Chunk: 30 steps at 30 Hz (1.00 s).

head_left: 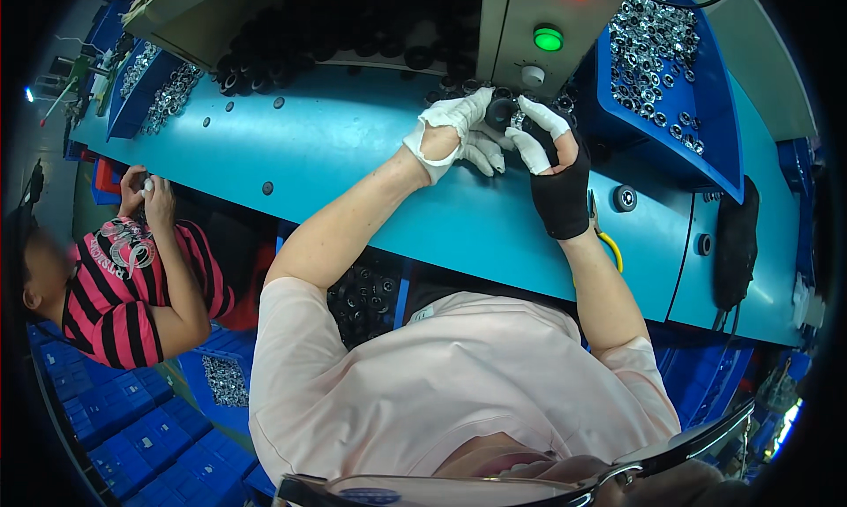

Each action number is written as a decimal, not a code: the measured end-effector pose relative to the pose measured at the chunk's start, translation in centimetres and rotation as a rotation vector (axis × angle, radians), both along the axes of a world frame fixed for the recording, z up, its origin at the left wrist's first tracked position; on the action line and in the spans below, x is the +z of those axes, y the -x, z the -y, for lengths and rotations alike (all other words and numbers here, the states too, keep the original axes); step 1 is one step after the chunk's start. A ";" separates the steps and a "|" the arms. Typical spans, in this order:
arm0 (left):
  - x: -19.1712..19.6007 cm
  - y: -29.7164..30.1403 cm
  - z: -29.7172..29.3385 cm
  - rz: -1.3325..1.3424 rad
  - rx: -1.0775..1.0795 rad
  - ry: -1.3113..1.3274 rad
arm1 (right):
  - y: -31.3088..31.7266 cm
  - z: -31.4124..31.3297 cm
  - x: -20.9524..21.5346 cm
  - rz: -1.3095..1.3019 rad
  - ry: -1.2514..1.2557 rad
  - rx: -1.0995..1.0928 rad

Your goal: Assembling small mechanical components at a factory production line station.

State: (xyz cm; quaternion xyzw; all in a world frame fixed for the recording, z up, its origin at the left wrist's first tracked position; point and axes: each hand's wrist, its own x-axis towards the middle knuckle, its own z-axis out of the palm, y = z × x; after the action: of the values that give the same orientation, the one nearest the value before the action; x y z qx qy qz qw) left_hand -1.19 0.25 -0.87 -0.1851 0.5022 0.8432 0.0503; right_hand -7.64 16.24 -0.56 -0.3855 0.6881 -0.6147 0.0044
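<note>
Black wheel (500, 113) pinched in gloved left hand (453, 133), right hand (556, 158) pinching small shiny part (519, 119) beside it, above blue table (353, 154)

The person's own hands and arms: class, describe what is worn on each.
The left hand wears a white glove with an opening near the wrist. The right hand wears a black fingerless glove, with white covers on its visible fingers. Short, pale pink sleeves leave both forearms bare.

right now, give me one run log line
left hand: gloved, at black ring | right hand: beside same ring | green lamp: lit | yellow-handled tool: on blue table
</note>
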 end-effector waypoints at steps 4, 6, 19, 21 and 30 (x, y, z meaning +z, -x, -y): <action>-0.3 0.2 0.2 -0.025 -0.025 -0.045 | 0.1 0.0 0.2 -0.039 -0.006 -0.008; -0.3 0.2 0.1 -0.030 -0.030 -0.054 | 0.0 0.0 0.2 -0.047 0.002 -0.014; 0.8 -0.7 0.0 -0.047 -0.023 -0.057 | -0.4 -0.1 0.3 -0.024 0.016 -0.007; 0.9 -0.9 0.0 -0.058 -0.009 -0.043 | -0.7 -0.1 0.1 0.086 0.019 0.012; 1.7 -1.2 -0.7 -0.208 0.095 0.094 | -1.1 -0.5 1.3 0.171 -0.003 0.007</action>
State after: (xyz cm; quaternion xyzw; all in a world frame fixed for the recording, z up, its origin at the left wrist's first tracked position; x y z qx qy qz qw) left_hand -0.02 0.91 0.81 -0.1224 0.5344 0.8347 -0.0510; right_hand -6.49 16.77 0.74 -0.3338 0.6849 -0.6444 0.0659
